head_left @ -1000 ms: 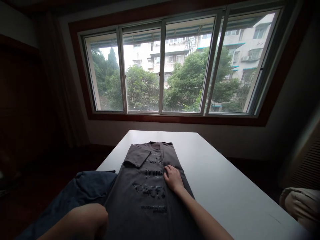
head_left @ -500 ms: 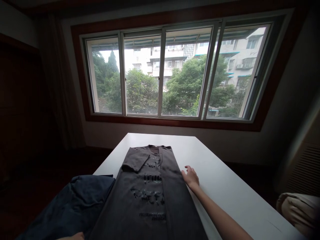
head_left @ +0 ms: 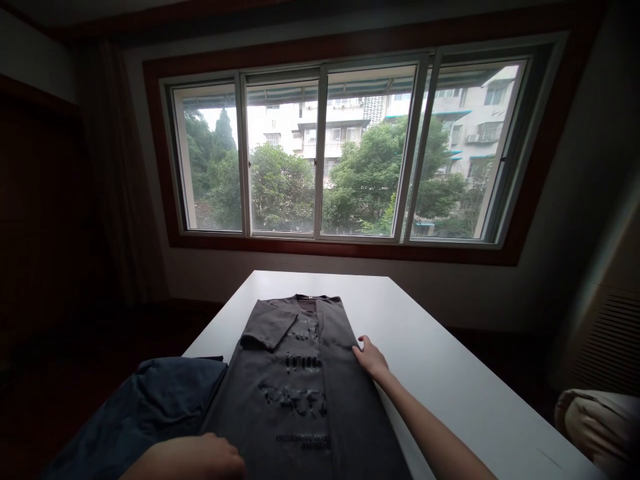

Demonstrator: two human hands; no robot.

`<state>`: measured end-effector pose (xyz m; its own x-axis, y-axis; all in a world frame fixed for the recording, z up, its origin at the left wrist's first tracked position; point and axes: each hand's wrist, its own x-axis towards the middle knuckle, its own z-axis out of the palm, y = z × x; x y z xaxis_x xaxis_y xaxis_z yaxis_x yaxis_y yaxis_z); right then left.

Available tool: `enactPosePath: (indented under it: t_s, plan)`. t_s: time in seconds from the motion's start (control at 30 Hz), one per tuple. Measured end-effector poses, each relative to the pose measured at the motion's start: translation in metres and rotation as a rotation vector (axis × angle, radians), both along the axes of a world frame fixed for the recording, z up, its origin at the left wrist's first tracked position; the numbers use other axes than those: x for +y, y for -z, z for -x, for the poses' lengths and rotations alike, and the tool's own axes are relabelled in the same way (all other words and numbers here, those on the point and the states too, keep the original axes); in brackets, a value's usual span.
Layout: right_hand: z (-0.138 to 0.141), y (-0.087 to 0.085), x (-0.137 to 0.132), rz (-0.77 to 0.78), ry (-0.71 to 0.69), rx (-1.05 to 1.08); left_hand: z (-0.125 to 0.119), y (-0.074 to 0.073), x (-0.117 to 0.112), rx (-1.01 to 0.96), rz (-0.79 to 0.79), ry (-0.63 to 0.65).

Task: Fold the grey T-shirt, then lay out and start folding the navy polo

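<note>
A dark grey T-shirt [head_left: 350, 400] with shiny black lettering lies lengthwise on the white table [head_left: 430, 373], its neckline toward the window. The right side is folded inward over part of the print, and the left sleeve [head_left: 270, 323] lies across the front. My right hand [head_left: 371, 360] touches the shirt's right edge, thumb and fingers apart. At the lower left, my left hand [head_left: 195, 457] is over the shirt's left edge, back of the hand up. Its fingers bend downward and their tips are hidden.
Dark blue cloth [head_left: 165, 393] lies bunched against the shirt's left side, over the table edge. A beige cloth item [head_left: 597, 427] sits at the far right, beyond the table. A wide window [head_left: 320, 153] fills the wall ahead.
My left hand has come up into view from the bottom edge, over the shirt's left side. My right hand has shifted left against the shirt's right edge. The shirt keeps its folds.
</note>
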<state>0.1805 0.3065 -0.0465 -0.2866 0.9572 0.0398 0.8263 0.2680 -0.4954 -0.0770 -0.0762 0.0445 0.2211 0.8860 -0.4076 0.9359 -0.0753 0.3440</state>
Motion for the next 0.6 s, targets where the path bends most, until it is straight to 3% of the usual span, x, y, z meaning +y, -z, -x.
enactPosePath:
  t_s: [0.13, 0.23, 0.3, 0.43, 0.6]
  plan:
    - [-0.002, 0.000, 0.009, 0.003, -0.005, 0.022, 0.013, -0.036, 0.037, -0.015, 0.028, -0.089]
    - [-0.002, 0.000, 0.017, 0.005, -0.014, 0.029, 0.037, -0.040, 0.074, -0.052, -0.019, -0.164]
    - [-0.001, 0.001, 0.023, 0.006, -0.024, 0.031, 0.057, -0.030, 0.098, -0.042, -0.084, -0.220]
    - [0.001, 0.006, 0.038, 0.013, -0.026, 0.030, 0.093, 0.005, 0.139, -0.027, -0.209, -0.288]
    - [0.012, 0.008, 0.063, 0.029, -0.008, 0.027, 0.118, 0.039, 0.184, 0.069, -0.323, -0.374]
